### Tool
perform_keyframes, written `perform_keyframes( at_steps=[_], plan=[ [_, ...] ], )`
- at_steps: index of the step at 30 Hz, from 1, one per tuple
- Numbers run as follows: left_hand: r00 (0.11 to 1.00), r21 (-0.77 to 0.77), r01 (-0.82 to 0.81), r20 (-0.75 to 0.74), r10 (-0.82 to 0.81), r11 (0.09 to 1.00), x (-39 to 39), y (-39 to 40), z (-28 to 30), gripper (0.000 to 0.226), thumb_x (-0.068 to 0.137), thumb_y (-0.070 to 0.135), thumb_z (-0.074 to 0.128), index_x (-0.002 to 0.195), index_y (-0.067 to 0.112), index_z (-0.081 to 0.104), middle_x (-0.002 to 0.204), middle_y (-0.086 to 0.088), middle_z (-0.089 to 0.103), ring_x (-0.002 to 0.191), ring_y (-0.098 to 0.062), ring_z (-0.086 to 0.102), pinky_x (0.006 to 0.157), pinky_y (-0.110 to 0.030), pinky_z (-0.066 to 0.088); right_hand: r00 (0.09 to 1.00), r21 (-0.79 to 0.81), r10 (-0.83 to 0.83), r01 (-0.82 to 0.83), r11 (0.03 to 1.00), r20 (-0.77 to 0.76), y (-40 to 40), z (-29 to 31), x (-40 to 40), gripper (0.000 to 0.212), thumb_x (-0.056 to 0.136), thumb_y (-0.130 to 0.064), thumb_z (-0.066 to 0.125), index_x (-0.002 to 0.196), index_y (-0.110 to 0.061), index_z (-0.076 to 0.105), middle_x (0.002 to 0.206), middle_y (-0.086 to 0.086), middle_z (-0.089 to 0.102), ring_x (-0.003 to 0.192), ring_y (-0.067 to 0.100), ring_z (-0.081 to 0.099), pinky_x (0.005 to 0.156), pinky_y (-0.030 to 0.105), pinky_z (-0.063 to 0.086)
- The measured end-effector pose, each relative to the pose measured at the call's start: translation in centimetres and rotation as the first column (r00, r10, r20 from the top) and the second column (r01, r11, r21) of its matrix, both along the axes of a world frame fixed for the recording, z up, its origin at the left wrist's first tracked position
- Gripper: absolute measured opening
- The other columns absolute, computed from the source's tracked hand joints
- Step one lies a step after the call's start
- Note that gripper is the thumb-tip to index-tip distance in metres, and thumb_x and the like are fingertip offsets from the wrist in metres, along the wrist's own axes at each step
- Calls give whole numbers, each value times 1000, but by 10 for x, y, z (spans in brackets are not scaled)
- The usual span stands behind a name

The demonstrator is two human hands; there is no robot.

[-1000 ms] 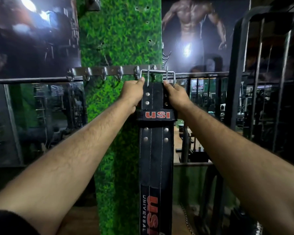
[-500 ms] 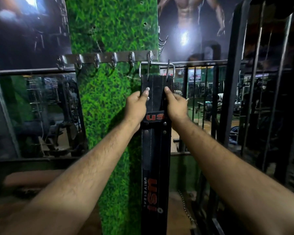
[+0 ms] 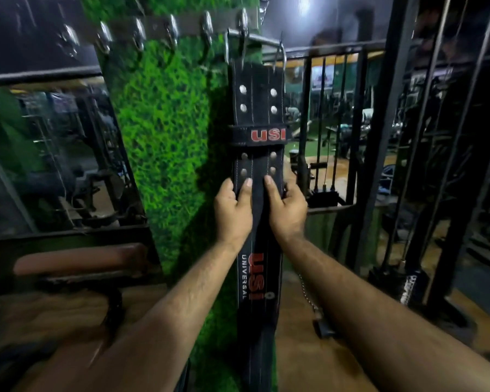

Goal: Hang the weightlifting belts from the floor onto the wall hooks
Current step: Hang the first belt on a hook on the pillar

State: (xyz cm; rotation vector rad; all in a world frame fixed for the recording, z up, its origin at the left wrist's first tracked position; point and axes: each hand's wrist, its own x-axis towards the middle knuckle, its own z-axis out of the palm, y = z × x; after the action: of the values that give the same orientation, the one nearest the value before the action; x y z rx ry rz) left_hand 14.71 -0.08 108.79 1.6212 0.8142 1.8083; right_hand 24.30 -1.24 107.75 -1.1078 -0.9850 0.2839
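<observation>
A black leather weightlifting belt with red USI lettering hangs straight down the green turf wall. Its steel buckle sits over the rightmost hook of a metal hook rail. My left hand grips the belt's left edge below the keeper loop, thumb on the front. On the opposite edge, at the same height, my right hand holds the belt. The belt's lower end runs out of sight behind my forearms.
Several bare hooks line the rail to the left. A padded bench stands at lower left below a mirror. A black steel cable-machine frame rises on the right, with a chain and handle lying on the wooden floor.
Both hands have slid down the belt, from the buckle at the hook to below the keeper loop. My view has tipped downward and moved closer.
</observation>
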Motion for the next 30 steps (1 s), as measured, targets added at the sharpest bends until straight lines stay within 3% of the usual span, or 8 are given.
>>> perform_keyframes(
  at_steps=[3,6,10,13,16,22,26,30],
  plan=[
    [999,-55,-23,-39,21,998,-7,2,-35,16,100,15,60,86,22,59,80,4,67,69,1,63,67,-20,52,998,-75,25,-20,997,59,-1,-35,1,23,93,-47,67,86,-25,67,82,-5,74,77,11,72,71,34,60],
    [999,-118,-21,-38,17,993,-13,-2,-66,12,100,16,60,90,21,62,86,6,71,74,3,67,70,-18,55,993,-109,58,-48,993,98,-5,-67,0,14,93,-46,67,84,-34,66,84,-13,74,83,5,73,78,38,61],
    [995,-213,-77,-73,63,974,-16,-7,-116,17,99,29,61,83,24,62,81,5,70,72,-1,66,69,-24,55,981,-222,27,17,975,192,-17,-110,-2,27,96,-49,59,79,-27,60,74,-11,69,71,10,68,69,40,58],
    [991,-278,-105,-112,77,955,-19,-11,-157,19,98,33,61,81,24,60,78,5,68,70,-3,65,68,-25,54,971,-299,60,13,954,233,-26,-147,-3,29,99,-50,54,98,-24,66,86,-6,74,80,15,71,73,41,58],
    [990,-339,-54,-140,6,939,-23,-16,-192,10,101,20,60,97,14,66,87,8,70,75,8,66,73,-16,52,959,-360,96,7,933,268,-32,-175,-1,30,99,-50,55,101,-22,65,91,-3,77,83,17,73,74,42,59],
    [960,-431,-61,-272,-65,901,-28,-15,-237,18,101,18,59,110,6,69,95,7,69,83,13,65,78,-11,49,944,-491,189,-33,870,272,-37,-218,3,30,99,-47,56,114,-24,67,107,-2,77,99,19,72,81,34,56],
    [931,-530,-132,-356,-78,838,-32,-22,-276,23,101,18,60,107,-3,67,98,-8,70,88,-19,67,77,-31,52,930,-600,261,-57,798,259,-45,-259,2,42,95,-56,52,114,-21,65,105,3,78,99,26,73,81,44,58],
    [884,-585,-196,-454,-117,787,-37,-27,-321,31,101,25,59,82,1,62,80,-17,69,77,-31,65,66,-35,45,926,-691,282,-34,722,250,-51,-304,-3,50,95,-58,46,114,-15,61,106,12,76,100,35,71,79,47,58]
  ],
)
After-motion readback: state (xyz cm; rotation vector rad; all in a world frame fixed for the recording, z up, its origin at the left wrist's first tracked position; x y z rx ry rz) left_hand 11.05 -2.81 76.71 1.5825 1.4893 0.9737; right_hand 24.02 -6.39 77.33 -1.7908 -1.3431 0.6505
